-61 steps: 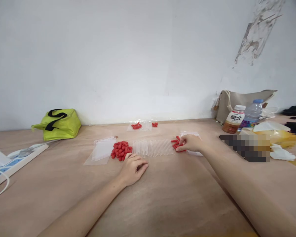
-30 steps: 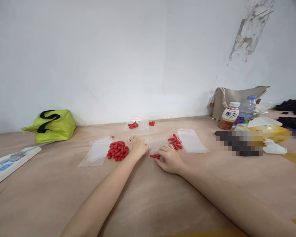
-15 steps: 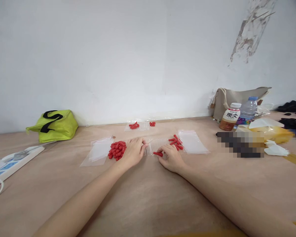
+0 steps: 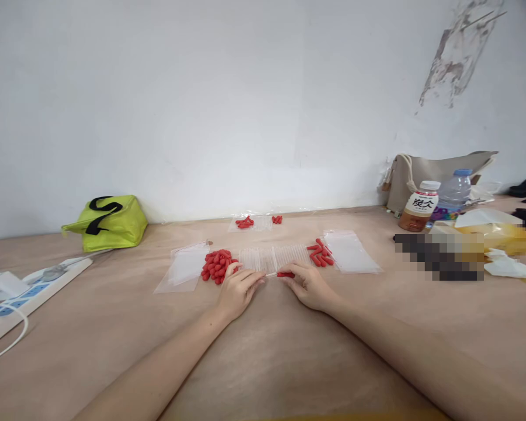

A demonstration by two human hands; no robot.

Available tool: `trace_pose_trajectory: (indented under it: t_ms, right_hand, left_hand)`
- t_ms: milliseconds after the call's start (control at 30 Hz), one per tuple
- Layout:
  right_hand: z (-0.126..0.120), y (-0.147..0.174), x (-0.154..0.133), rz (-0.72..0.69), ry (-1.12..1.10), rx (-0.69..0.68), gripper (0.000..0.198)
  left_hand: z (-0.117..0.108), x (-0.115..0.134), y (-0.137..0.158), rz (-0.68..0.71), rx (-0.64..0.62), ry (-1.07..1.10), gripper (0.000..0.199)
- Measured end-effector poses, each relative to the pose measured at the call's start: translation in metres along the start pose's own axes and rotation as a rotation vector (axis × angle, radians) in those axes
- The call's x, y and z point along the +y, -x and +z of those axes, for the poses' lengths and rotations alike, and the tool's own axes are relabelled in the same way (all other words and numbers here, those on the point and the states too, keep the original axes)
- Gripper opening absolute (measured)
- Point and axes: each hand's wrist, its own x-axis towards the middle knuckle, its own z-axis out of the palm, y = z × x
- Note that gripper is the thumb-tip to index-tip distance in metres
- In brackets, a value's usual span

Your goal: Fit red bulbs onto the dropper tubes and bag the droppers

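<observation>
My left hand is closed, pinching a thin clear tube whose end sticks out to the right. Facing it, my right hand pinches a red rubber bulb; tube and bulb point at each other with their ends close, and I cannot tell if they touch. Behind both hands lies a row of clear tubes side by side. A heap of red bulbs rests beyond my left fingers, partly hidden by them. Several more red bulbs lie loosely past my right hand.
Clear plastic bags lie left of the heap, and another stack of bags lies at the right. Further back is a bag with red bulbs. A green bag, power strip, drink bottle and grey bag stand around.
My left hand has come back from the tube row toward me and holds a tube near the bulb in my right hand. The whole view has shifted slightly.
</observation>
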Motion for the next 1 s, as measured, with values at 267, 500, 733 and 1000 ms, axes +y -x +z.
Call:
trace_pose_trajectory:
  t_ms: [267, 500, 733, 1000]
  right_hand:
    - [0.0009, 0.0013, 0.0016, -0.008, 0.019, -0.019, 0.017]
    - [0.0034, 0.0021, 0.0068, -0.038, 0.082, -0.014, 0.015]
    - [0.001, 0.0044, 0.0049, -0.127, 0.077, -0.021, 0.017]
    - [0.0011, 0.0044, 0.0067, -0.174, 0.157, -0.062, 0.016]
  left_hand:
    - [0.0034, -0.0052, 0.0042, 0.043, -0.004, -0.039, 0.02]
    - [0.0039, -0.0078, 0.0043, 0.115, -0.039, 0.009, 0.023]
    - [0.0015, -0.0056, 0.003, 0.179, -0.086, 0.002, 0.027]
    - [0.0007, 0.0004, 0.0025, 0.227, -0.092, -0.087, 0.031]
